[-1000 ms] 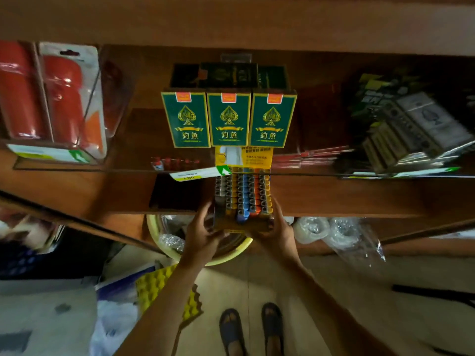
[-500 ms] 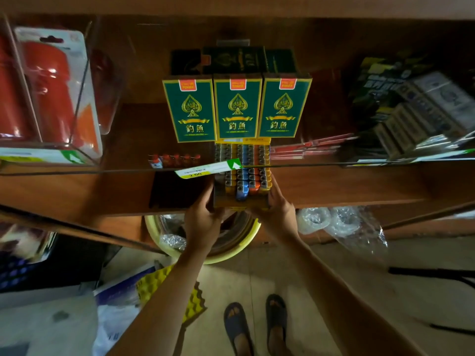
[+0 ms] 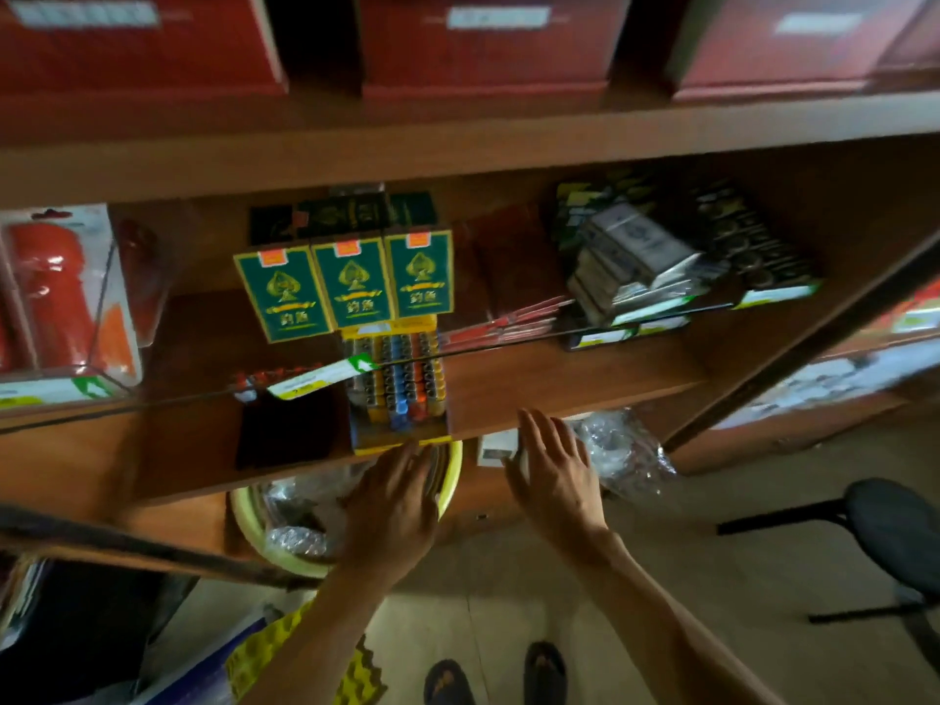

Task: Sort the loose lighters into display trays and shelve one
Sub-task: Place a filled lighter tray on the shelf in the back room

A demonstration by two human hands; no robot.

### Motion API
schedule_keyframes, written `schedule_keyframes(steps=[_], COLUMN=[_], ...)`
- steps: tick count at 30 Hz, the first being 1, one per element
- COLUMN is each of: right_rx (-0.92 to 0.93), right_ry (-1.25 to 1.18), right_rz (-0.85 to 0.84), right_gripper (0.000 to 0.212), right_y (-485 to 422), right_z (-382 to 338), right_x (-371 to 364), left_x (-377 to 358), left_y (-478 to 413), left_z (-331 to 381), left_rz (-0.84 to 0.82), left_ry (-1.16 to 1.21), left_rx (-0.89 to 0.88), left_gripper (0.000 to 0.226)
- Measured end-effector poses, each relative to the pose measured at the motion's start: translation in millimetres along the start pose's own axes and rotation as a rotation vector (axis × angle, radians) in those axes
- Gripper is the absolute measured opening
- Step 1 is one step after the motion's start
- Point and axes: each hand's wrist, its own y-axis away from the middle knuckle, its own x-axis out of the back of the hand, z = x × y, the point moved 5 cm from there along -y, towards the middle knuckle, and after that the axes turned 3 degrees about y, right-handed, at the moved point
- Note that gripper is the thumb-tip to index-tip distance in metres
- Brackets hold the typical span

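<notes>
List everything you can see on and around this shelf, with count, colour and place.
yellow cardboard display tray of lighters: one, yellow, front centre of wooden shelf
green spade-printed boxes: three, green, standing behind the tray
red cartons: three, red, top shelf
red blister packs: at least two, red, left
silver wrapped packs: one stack, silver, shelf's right
yellow plastic basin: one, yellow, under the shelf
black round stool: one, black, floor right
sandalled feet: two, dark, bottom
left hand: one, open, just below tray front
right hand: one, open, at shelf edge right of tray
</notes>
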Motion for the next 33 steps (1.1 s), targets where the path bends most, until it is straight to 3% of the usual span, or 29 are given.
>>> schedule_keyframes(steps=[9, 15, 26, 33], right_rx=[-0.351, -0.627, -0.990, -1.197], right_ry=[0.226, 0.287, 0.378, 0.374], right_rz=[0.133, 0.171, 0.257, 0.317], right_gripper=[0.080, 0.084, 0.082, 0.084], right_y=[101, 196, 398, 503], right_z=[183, 314, 542, 644], right_x=[87, 148, 263, 311], left_x=[-42, -96, -210, -263], left_y=[-71, -87, -46, -4], left_z=[186, 350, 697, 866], left_rz=[-0.147, -0.189, -0.280, -0.302], left_ry=[-0.086, -0.090, -0.025, -0.030], left_rx=[-0.367, -0.586, -0.891, -1.095], left_gripper=[0.080, 0.080, 0.083, 0.083])
